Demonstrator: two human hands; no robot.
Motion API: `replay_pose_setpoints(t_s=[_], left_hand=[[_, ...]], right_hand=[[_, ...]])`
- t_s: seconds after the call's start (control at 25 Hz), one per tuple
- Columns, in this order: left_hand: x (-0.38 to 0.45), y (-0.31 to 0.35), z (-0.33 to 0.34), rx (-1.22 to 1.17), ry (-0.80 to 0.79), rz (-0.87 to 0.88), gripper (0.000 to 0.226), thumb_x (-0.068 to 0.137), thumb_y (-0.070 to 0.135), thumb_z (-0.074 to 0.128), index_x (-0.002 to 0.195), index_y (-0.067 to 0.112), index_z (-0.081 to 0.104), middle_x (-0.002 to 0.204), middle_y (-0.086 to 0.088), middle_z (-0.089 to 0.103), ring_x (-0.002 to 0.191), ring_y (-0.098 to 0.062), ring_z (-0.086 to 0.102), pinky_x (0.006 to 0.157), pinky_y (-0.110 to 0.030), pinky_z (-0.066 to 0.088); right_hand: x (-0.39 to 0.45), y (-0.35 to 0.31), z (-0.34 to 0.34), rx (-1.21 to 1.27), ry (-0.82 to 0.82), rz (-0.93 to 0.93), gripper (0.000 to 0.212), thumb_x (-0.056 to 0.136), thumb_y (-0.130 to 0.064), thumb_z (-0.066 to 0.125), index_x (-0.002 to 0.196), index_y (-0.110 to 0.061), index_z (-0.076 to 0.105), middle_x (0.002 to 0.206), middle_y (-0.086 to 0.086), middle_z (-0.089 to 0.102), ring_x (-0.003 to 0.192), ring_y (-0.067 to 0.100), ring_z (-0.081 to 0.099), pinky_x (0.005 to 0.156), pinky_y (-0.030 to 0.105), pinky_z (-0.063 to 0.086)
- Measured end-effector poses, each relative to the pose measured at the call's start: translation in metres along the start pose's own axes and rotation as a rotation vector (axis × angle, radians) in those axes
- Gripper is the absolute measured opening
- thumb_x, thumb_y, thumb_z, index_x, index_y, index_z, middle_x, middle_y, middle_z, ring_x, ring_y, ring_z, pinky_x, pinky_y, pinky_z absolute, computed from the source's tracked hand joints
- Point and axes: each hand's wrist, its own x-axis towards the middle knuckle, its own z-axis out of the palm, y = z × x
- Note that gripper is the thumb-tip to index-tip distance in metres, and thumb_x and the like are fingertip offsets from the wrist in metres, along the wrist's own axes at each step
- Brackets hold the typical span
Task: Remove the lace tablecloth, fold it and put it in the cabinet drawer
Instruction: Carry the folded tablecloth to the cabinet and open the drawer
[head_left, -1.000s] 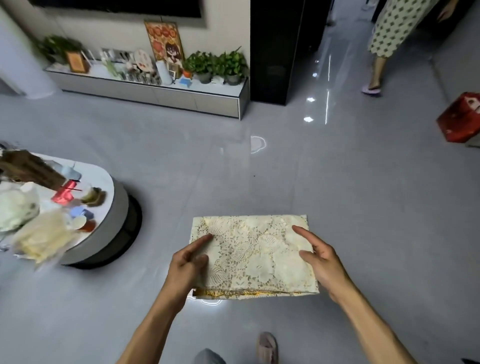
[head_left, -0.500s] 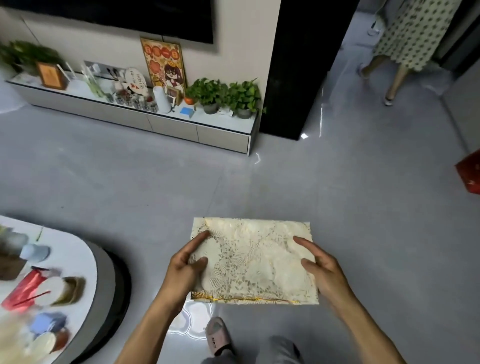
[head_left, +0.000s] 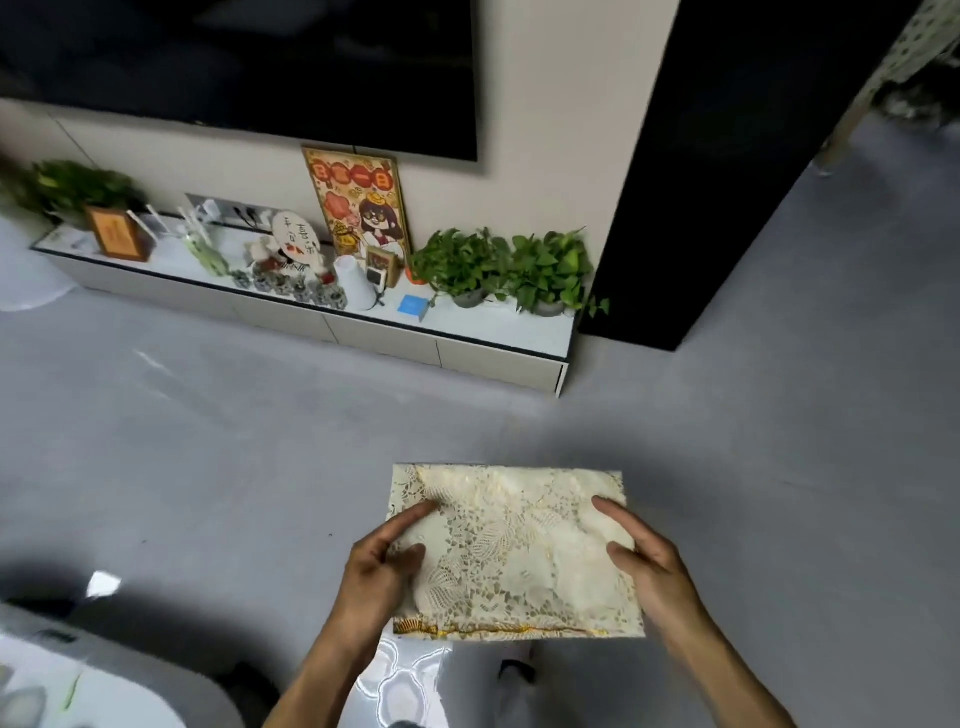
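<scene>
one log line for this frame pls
phase: carry to cabinet | folded lace tablecloth: held flat above floor | left hand: pinching left edge | right hand: pinching right edge | TV cabinet: drawers closed

Dim indoor light, glare on the glossy floor (head_left: 405, 680), motion-blurred warped edges.

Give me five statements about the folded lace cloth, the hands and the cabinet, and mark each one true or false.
1. The lace tablecloth is folded into a flat rectangle. True.
2. Only the left hand holds it. False: the right hand grips the other side too.
3. The cloth lies on the white table. False: it is held above the grey floor.
4. The cabinet drawers look closed. True.
5. The potted plants stand on the floor. False: they stand on the cabinet top.
</scene>
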Motion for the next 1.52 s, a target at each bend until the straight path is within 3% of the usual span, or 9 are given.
replay_pose_setpoints(t_s=[0.16, 0.28, 0.4, 0.56, 0.72, 0.92, 1.24, 1.36, 1.52], left_hand=[[0.113, 0.057, -0.031, -0.057, 0.009, -0.072, 0.057, 0.089, -0.019, 0.047, 0.114, 0.025, 0.073, 0.130, 0.005, 0.066, 0.126, -0.016, 0.057, 0.104, -0.036, 0.048], [0.211, 0.076, -0.051, -0.289, 0.032, -0.282, 0.063, 0.080, -0.014, 0.055, 0.126, 0.030, 0.057, 0.119, -0.011, 0.069, 0.103, -0.036, 0.068, 0.085, -0.051, 0.056], [0.334, 0.069, -0.073, -0.414, -0.149, -0.584, 0.074, 0.061, -0.002, 0.059, 0.134, 0.002, 0.044, 0.118, -0.036, 0.059, 0.095, -0.047, 0.063, 0.080, -0.060, 0.054], [0.497, 0.020, -0.087, -0.342, -0.268, -0.814, 0.064, 0.061, -0.003, 0.066, 0.124, -0.010, 0.055, 0.114, -0.034, 0.065, 0.095, -0.050, 0.067, 0.072, -0.052, 0.057], [0.632, -0.070, -0.080, -0.317, -0.250, -0.760, 0.034, 0.087, 0.011, 0.065, 0.119, 0.000, 0.062, 0.119, -0.029, 0.066, 0.105, -0.048, 0.065, 0.077, -0.053, 0.057], [0.762, -0.197, -0.069, -0.050, -0.213, -0.568, 0.023, 0.090, 0.009, 0.062, 0.112, 0.007, 0.068, 0.104, -0.018, 0.075, 0.092, -0.037, 0.073, 0.065, -0.041, 0.061], [0.856, -0.285, -0.076, 0.276, -0.337, -0.317, 0.018, 0.092, 0.015, 0.063, 0.107, 0.016, 0.073, 0.102, -0.013, 0.076, 0.093, -0.033, 0.073, 0.084, -0.050, 0.058], [0.861, -0.276, -0.084, 0.410, -0.519, -0.166, 0.022, 0.087, 0.021, 0.066, 0.107, 0.021, 0.074, 0.091, -0.008, 0.074, 0.085, -0.022, 0.068, 0.076, -0.028, 0.053], [0.844, -0.266, -0.108, 0.453, -0.605, -0.102, 0.024, 0.090, 0.024, 0.068, 0.113, 0.020, 0.072, 0.090, 0.004, 0.071, 0.082, -0.014, 0.065, 0.076, -0.018, 0.051]], right_hand=[[0.117, -0.049, 0.029, -0.046, 0.001, 0.050, 0.054, 0.092, 0.013, 0.049, 0.109, -0.031, 0.074, 0.129, -0.015, 0.065, 0.111, -0.004, 0.061, 0.086, 0.011, 0.041], [0.196, -0.065, 0.045, -0.042, 0.056, 0.068, 0.051, 0.091, 0.013, 0.050, 0.101, -0.029, 0.078, 0.121, -0.015, 0.070, 0.109, 0.009, 0.063, 0.082, 0.014, 0.044], [0.293, -0.057, 0.065, -0.036, 0.119, 0.147, 0.055, 0.089, 0.015, 0.051, 0.098, -0.032, 0.079, 0.113, -0.020, 0.072, 0.112, -0.006, 0.060, 0.083, 0.006, 0.045], [0.429, -0.005, 0.083, 0.075, 0.254, 0.346, 0.051, 0.084, 0.017, 0.051, 0.089, -0.024, 0.081, 0.104, -0.010, 0.076, 0.105, 0.011, 0.067, 0.077, 0.019, 0.054], [0.563, 0.092, 0.090, 0.205, 0.347, 0.526, 0.046, 0.084, 0.017, 0.049, 0.092, -0.015, 0.081, 0.116, 0.009, 0.070, 0.109, 0.031, 0.063, 0.093, 0.043, 0.054], [0.681, 0.243, 0.100, 0.337, 0.335, 0.638, 0.042, 0.083, 0.019, 0.048, 0.098, -0.007, 0.077, 0.106, 0.015, 0.072, 0.094, 0.033, 0.067, 0.073, 0.035, 0.055], [0.801, 0.418, 0.140, 0.148, 0.396, 0.599, 0.024, 0.085, 0.001, 0.063, 0.103, -0.011, 0.073, 0.102, 0.011, 0.073, 0.086, 0.026, 0.068, 0.065, 0.029, 0.053], [0.866, 0.417, 0.152, 0.612, 0.398, 0.441, 0.017, 0.093, -0.006, 0.057, 0.105, -0.016, 0.063, 0.100, 0.006, 0.066, 0.082, 0.023, 0.065, 0.067, 0.033, 0.050], [0.923, 0.417, 0.163, 1.072, 0.369, 0.447, 0.021, 0.083, -0.019, 0.054, 0.063, -0.019, 0.048, 0.071, 0.004, 0.052, 0.066, 0.023, 0.058, 0.069, 0.032, 0.045]])
